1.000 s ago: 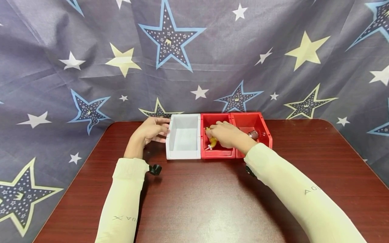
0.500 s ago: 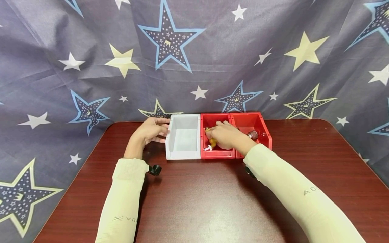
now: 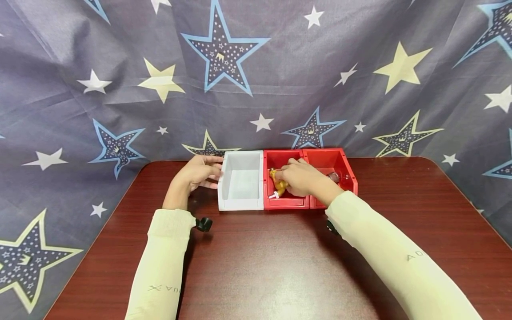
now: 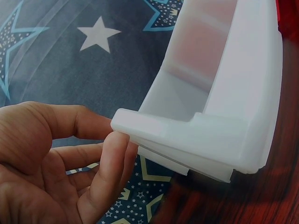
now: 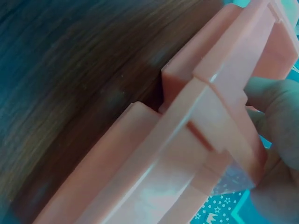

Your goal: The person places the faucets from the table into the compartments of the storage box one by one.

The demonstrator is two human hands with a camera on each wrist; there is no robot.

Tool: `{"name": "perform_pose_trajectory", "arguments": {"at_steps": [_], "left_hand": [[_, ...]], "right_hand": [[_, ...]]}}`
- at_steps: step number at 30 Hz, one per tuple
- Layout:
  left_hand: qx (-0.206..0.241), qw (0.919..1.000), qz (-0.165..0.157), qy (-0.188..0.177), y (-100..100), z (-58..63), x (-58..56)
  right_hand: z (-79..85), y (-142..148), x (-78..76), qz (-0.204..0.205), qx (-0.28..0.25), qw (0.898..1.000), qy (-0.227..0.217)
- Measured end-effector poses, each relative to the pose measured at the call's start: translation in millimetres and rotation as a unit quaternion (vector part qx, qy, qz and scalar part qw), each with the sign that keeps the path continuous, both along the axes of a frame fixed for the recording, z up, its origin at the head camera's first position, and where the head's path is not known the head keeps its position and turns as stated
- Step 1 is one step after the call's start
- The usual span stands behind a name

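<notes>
My left hand (image 3: 200,172) is at the left side of a white bin (image 3: 241,205); in the left wrist view its fingertips (image 4: 117,137) touch the outer rim corner, fingers loosely bent. My right hand (image 3: 301,178) reaches down into the middle red bin (image 3: 286,205). Beside its fingers lies a yellow, curved thing (image 3: 282,186) with a white tip (image 3: 274,195). The right fingertips are hidden, so I cannot tell whether they grip it. In the right wrist view, bent fingers (image 5: 280,116) show beyond the bin walls.
Another red bin (image 3: 349,171) stands at the right end of the row, with a brown, ridged cylindrical piece (image 3: 334,177) inside, partly behind my right wrist. The row sits at the back of a dark red wooden table (image 3: 256,266), before a starry cloth (image 3: 296,75).
My right hand and forearm have shifted slightly right, uncovering more of the yellow thing and hiding more of the brown piece. The white tip has turned a little. My left hand stays put.
</notes>
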State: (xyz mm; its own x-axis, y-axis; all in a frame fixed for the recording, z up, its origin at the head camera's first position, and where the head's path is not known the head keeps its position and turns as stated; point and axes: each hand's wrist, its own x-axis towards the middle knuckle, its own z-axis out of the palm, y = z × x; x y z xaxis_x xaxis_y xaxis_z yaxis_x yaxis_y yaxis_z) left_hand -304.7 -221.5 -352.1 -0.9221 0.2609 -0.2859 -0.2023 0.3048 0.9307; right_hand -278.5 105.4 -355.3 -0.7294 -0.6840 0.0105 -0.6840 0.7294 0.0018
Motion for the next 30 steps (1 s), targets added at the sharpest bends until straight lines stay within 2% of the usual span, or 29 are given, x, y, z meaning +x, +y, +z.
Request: {"name": "perform_pose_trajectory", "arguments": {"at_steps": [14, 30], "left_hand": [[-0.002, 1.0000, -0.001, 0.002, 0, -1.2, -0.4], [0.003, 1.0000, 0.001, -0.004, -1, -0.7, -1.5]], "right_hand": [[7.5, 8, 4.9, 0.013, -0.004, 0.999, 0.029], [17.3, 22, 10.1, 0.015, -0.074, 0.997, 0.029]]}}
